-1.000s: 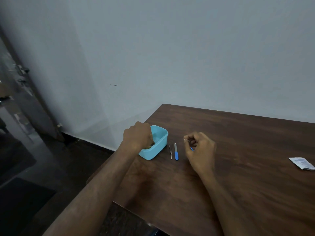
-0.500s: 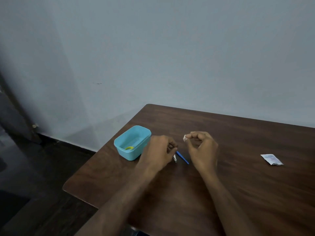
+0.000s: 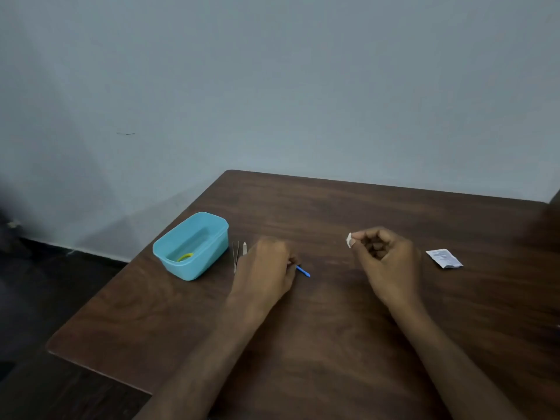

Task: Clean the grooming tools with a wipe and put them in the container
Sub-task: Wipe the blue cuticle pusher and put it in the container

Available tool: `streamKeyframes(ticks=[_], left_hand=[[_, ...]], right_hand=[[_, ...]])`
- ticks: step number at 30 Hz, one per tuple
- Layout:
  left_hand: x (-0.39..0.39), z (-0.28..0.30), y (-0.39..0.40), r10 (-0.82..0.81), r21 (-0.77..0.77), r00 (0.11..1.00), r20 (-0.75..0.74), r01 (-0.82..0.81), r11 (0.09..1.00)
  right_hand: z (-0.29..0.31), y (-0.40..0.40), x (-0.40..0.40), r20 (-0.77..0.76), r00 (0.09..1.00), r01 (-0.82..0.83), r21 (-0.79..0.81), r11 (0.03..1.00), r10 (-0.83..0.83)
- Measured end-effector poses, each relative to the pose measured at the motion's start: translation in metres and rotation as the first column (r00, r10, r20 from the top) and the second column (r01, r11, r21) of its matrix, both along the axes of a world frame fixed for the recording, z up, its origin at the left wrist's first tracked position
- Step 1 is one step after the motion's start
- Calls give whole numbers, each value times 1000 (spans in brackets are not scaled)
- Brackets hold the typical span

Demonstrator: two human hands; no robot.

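Head view: both forearms are seen reaching from the near edge over the dark wooden worktop (image 3: 333,344). The left hand (image 3: 263,268) is held knuckles-up with its fingers curled, and a thin blue-handled tool (image 3: 303,271) is gripped in it, the blue end sticking out to the right just above the wood. The right hand (image 3: 385,256) is raised slightly, fingers curled inward, and a small white wipe (image 3: 349,240) is pinched at its fingertips on the left side. The two hands are kept apart. Just left of the left hand, metal tweezers (image 3: 235,256) and a pale pointed tool (image 3: 244,248) are laid side by side. Further left, near the worktop's left edge, the turquoise container (image 3: 194,262) is set, with a yellow-green item (image 3: 185,257) lying inside. A torn white sachet (image 3: 444,258) is seen right of the right hand.
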State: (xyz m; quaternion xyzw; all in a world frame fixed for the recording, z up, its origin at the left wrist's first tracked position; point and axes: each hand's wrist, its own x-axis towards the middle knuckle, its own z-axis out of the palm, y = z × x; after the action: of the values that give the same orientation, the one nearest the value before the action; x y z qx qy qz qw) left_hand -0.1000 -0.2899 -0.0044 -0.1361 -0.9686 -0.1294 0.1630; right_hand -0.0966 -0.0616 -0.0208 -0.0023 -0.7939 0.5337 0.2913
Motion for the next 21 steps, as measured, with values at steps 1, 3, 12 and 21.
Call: streamKeyframes(ticks=[1,3,12,21], left_hand=[[-2,-1,3,-21,6,1000,-11,21,1000],[-4,-3,15,-90,36,996,1,90,995],[-27,-4,73,-441,121,890,115,428,896],[-51,-13,94,-392,438,911,131,301,847]], right_hand=[[1,3,-2,4,1000,17,-15,1000,-17],[1,9,-6,26,999,44,-20,999,-44],[-5,27,-16,81,990,116,-22,993,-113],[-5,71,-30,93,944,322,-34,946,-318]])
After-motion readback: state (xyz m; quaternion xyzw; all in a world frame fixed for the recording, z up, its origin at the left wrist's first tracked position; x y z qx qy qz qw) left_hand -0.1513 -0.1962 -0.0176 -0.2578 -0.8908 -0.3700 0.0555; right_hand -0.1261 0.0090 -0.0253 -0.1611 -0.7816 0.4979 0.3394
